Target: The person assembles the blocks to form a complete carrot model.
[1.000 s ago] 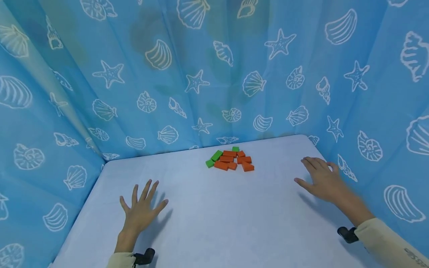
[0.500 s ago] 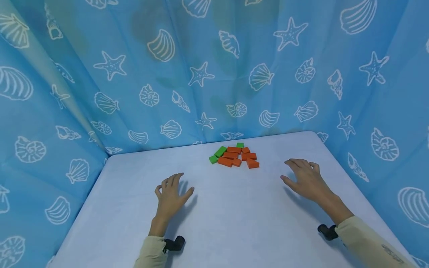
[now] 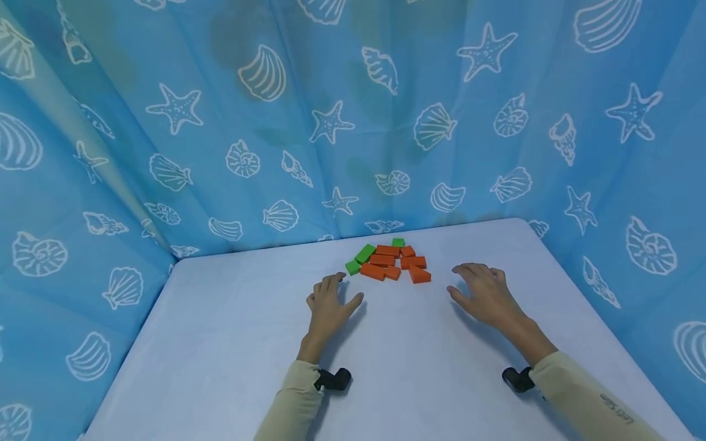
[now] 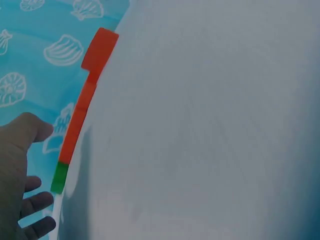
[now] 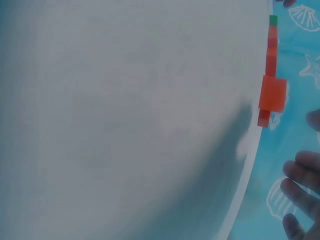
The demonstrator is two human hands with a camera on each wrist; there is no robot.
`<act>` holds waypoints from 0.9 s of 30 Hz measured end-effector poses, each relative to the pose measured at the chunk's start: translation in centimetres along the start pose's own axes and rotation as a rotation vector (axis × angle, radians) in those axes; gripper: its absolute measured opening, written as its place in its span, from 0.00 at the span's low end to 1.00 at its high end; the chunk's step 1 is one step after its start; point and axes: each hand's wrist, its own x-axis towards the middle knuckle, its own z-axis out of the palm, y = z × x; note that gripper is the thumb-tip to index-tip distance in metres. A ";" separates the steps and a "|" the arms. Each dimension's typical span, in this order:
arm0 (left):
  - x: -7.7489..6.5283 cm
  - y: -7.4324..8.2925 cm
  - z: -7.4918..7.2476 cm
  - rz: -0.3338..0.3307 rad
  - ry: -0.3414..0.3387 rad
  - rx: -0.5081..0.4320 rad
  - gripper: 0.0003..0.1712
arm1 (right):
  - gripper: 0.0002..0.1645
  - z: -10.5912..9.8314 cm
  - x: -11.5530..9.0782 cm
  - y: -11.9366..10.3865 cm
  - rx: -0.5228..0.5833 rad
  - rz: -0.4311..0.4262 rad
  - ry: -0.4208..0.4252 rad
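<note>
Full layout from the head view: three green blocks (image 3: 365, 253) and seven orange blocks (image 3: 382, 260) bunched up near the far edge of the white counter (image 3: 408, 343), a little right of that edge's middle. Green at the left and the back, orange filling the rest! Down to the left wrist view, low and side-on, and the bunch flattens into one line, a green end closest to the fingers. Over on the right wrist view, one broad orange face stands in front, blocking part of the row.

Around it all, a blue curtain (image 3: 248, 184) with white shells and starfish rises past the far edge and both sides. Pale sleeves (image 3: 292, 398) reach in from the near edge.

Now the fingers. Left hand (image 3: 325, 315), bare of any load: thumb well apart, fingers loosely bent, one tip so near the left green block that contact can't be told. Right hand (image 3: 488, 297), between bunch and right edge: thumb and fingers apart, nothing held.
</note>
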 end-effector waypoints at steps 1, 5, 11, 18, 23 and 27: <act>0.2 0.3 0.4 0.006 0.001 0.000 0.39 | 0.29 0.1 0.1 -0.1 0.004 0.003 0.001; 0.8 1.3 1.5 -0.001 0.012 0.035 0.39 | 0.28 0.4 0.6 -0.5 0.022 0.012 0.000; 1.8 2.2 2.6 -0.011 0.032 0.107 0.41 | 0.26 0.8 1.6 -1.1 0.030 0.030 -0.015; 2.5 3.4 4.0 -0.063 0.079 0.167 0.43 | 0.23 1.2 2.8 -1.1 0.022 0.077 0.004; 3.1 4.2 4.7 -0.081 0.158 0.166 0.41 | 0.19 1.3 4.0 -1.3 0.046 0.113 0.024; 3.6 4.3 5.1 -0.079 0.183 0.135 0.39 | 0.19 1.2 4.8 -1.4 0.059 0.120 0.012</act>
